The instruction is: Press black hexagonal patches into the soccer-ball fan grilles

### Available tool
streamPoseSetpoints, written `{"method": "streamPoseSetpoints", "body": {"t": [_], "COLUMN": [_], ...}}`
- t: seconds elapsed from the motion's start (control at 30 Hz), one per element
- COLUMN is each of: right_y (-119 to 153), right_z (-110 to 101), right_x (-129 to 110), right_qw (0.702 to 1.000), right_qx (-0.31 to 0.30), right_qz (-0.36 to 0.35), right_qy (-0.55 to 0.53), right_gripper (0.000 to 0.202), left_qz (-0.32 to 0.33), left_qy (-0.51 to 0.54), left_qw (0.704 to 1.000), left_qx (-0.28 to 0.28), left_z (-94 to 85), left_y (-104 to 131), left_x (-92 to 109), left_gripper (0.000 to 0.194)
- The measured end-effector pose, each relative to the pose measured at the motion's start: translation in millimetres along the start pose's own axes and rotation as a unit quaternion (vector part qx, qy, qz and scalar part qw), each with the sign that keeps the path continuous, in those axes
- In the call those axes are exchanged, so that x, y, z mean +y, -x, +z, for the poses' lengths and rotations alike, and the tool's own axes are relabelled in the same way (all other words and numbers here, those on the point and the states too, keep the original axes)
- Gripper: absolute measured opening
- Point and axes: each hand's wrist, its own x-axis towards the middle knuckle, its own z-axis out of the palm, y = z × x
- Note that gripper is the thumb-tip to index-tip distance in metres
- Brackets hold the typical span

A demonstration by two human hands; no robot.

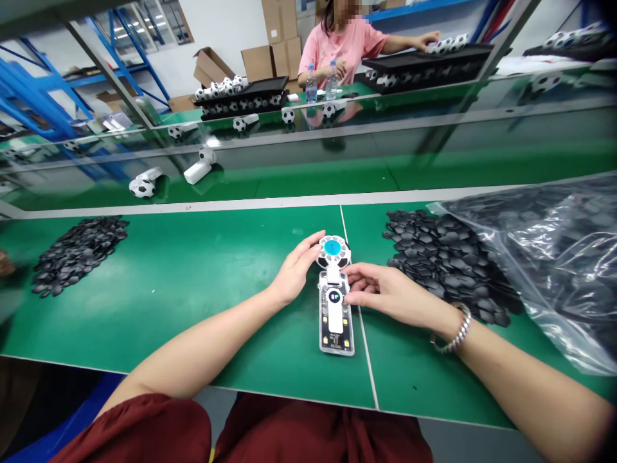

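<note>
In front of me on the green table is a small handheld device (336,321). It has a clear handle with a circuit board inside, a lit round display, and a round football-patterned head with a blue disc (332,247) at its centre. My left hand (296,270) holds the left side of the head, its fingers along the rim. From the right, my right hand (385,292) grips the upper handle, thumb by the display and fingers curled near the neck. Some fingertips are hidden behind the device.
Black flat pieces lie in a left pile (80,254) and a right pile (448,263), beside a clear plastic bag (554,251). Beyond a white ledge (241,202), football-headed devices (200,166) lie on a green surface. Across sits a person (337,48) by black trays (245,96) and bottles (331,80).
</note>
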Motion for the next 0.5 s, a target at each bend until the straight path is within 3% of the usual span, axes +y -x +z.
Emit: {"method": "streamPoseSetpoints", "body": {"t": [0.13,0.3,0.4,0.5], "right_y": [0,0,1,2], "right_z": [-3,-2,-4,-6], "right_x": [0,-1,-3,-5], "right_qw": [0.998,0.984,0.970,0.957], "right_qx": [0.051,0.150,0.208,0.258], "right_qz": [-0.001,-0.052,-0.082,-0.096], "right_qy": [0.023,0.084,0.092,0.085], "right_gripper": [0.040,0.031,0.030,0.031], "left_qz": [0.003,0.003,-0.002,0.001], "left_qy": [-0.011,-0.001,-0.005,-0.069], "left_qw": [1.000,1.000,0.997,0.985], "left_qx": [0.001,0.020,0.073,0.158], "left_z": [-0.6,-1.5,-10.3,-37.2], "left_y": [1,0,-10,-31], "left_x": [0,-4,-4,-1], "left_gripper": [0.039,0.040,0.040,0.042]}}
